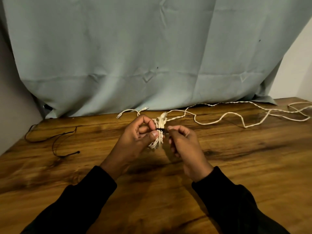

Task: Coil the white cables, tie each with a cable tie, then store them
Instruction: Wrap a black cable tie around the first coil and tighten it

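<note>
Black sleeves [87, 196] are framing our hands. Our left hand [135, 135] is gripping the twisted white coil [157, 132]; our right hand [183, 142] is pinching the thin black cable tie [160, 129] cinching its middle.

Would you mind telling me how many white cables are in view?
2: one coiled bundle held between both hands, and one loose cable strewn across the table's far right. The plugs behind the bundle may belong to a third.

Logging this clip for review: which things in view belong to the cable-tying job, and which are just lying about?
Part of the job:
- coiled white cable, held by the left hand
- black cable tie around it, pulled by the right hand
- loose white cable
- spare black ties

Just lying about:
- grey-green cloth
- wooden table
</note>
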